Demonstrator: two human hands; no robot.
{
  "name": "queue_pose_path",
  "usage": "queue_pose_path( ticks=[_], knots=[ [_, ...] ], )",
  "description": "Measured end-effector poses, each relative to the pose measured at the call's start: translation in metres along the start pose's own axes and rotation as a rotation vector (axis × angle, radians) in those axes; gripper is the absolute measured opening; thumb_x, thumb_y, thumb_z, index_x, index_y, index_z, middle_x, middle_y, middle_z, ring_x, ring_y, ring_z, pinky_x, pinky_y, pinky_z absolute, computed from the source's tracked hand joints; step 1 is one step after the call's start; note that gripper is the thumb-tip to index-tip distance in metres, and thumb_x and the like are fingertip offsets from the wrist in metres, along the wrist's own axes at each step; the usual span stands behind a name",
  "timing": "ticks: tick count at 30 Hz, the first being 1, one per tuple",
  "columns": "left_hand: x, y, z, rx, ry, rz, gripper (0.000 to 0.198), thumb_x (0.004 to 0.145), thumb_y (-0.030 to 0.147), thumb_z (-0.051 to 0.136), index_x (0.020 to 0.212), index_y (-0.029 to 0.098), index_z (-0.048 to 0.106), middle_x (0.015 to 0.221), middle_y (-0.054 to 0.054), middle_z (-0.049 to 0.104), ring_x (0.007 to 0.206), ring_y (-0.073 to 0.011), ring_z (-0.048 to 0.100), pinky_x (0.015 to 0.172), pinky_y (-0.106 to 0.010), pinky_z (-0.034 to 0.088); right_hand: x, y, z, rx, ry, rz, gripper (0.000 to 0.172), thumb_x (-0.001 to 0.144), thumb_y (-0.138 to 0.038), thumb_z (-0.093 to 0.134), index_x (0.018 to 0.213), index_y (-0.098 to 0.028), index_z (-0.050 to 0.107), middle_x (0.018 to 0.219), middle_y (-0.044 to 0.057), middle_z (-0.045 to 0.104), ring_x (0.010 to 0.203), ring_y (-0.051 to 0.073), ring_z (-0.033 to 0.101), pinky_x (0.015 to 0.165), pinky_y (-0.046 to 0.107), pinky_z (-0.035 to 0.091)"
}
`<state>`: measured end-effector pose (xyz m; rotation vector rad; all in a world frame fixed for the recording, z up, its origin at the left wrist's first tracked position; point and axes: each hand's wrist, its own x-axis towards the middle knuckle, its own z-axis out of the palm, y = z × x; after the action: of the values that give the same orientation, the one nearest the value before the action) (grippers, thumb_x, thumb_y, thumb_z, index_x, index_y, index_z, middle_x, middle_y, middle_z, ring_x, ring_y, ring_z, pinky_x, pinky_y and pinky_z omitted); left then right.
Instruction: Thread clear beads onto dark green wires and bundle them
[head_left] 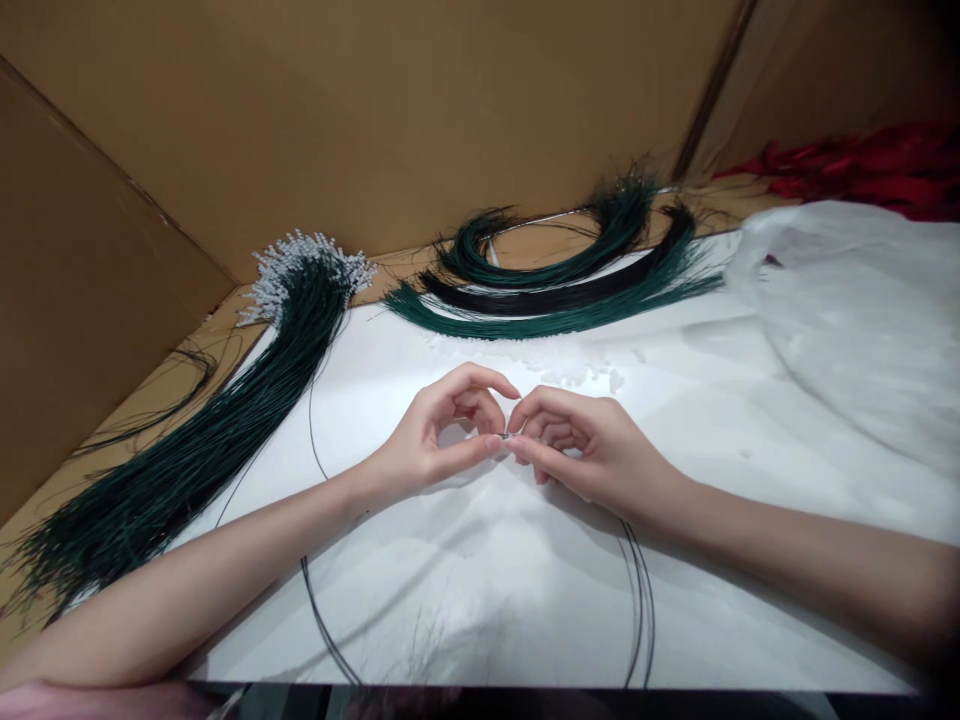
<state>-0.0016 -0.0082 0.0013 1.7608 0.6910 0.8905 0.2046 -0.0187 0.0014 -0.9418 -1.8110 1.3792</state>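
Note:
My left hand (442, 435) and my right hand (577, 445) meet at the middle of a white sheet (480, 600), fingers curled into pinches. Between the fingertips sits a tiny pale bead (504, 436) on the end of a thin dark wire. One dark wire (319, 620) loops down from the left hand toward the near edge. Two more wire strands (641, 610) run from under the right wrist to the near edge. Small clear beads (570, 372) lie scattered on the sheet just beyond my hands.
A long bundle of green wires with white bead tips (225, 420) lies at the left. Curved green and black wire bundles (555, 290) lie at the back. A white plastic bag (855, 320) sits at the right, red material (862, 165) behind it. Cardboard walls (375, 120) enclose the back and left.

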Motion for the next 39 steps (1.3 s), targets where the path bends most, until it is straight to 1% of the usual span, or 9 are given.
queue_pose_path(
  ticks=[7,13,19,31,39],
  knots=[
    [-0.0004,-0.0004,-0.0010,-0.003,-0.011,0.002,0.032,0.085,0.019,0.067,0.115,0.018,0.055,0.080,-0.002,0.062,0.074,-0.0123,0.062,0.072,-0.025,0.048,-0.0009,0.0005,0.0002,-0.023,-0.007,-0.011,0.009,0.087,-0.025,0.062,0.086,-0.017,0.058,0.070,0.000,0.063,0.055,0.010,0.058,0.053,0.023,0.044],
    [-0.0009,-0.0025,-0.0010,0.028,0.006,-0.001,0.032,0.084,0.021,0.068,0.114,0.018,0.056,0.080,-0.002,0.062,0.074,-0.0130,0.061,0.072,-0.025,0.048,-0.0008,0.0023,-0.0008,-0.038,-0.009,-0.033,0.009,0.088,-0.026,0.062,0.088,-0.018,0.058,0.072,0.000,0.064,0.057,0.011,0.061,0.055,0.023,0.046],
    [-0.0005,-0.0015,-0.0010,0.040,0.021,0.010,0.031,0.084,0.023,0.068,0.113,0.018,0.057,0.079,-0.002,0.062,0.073,-0.0129,0.060,0.072,-0.025,0.047,-0.0008,0.0012,-0.0005,-0.045,-0.004,-0.037,0.009,0.088,-0.025,0.062,0.087,-0.018,0.058,0.070,-0.001,0.063,0.056,0.010,0.060,0.055,0.023,0.045],
    [-0.0014,-0.0019,-0.0019,0.035,0.006,0.012,0.030,0.084,0.020,0.068,0.112,0.017,0.057,0.081,-0.002,0.062,0.074,-0.0122,0.059,0.071,-0.024,0.047,-0.0005,0.0026,-0.0002,-0.053,-0.005,-0.039,0.008,0.088,-0.025,0.061,0.087,-0.018,0.057,0.069,-0.001,0.062,0.057,0.010,0.059,0.055,0.023,0.044],
    [-0.0009,-0.0002,-0.0018,0.036,0.000,0.005,0.029,0.084,0.021,0.068,0.111,0.017,0.057,0.081,-0.002,0.061,0.074,-0.0121,0.059,0.071,-0.024,0.047,0.0000,0.0015,-0.0001,-0.067,0.000,-0.051,0.009,0.088,-0.026,0.062,0.087,-0.018,0.057,0.069,-0.001,0.062,0.056,0.010,0.058,0.054,0.023,0.043]
  ],
)
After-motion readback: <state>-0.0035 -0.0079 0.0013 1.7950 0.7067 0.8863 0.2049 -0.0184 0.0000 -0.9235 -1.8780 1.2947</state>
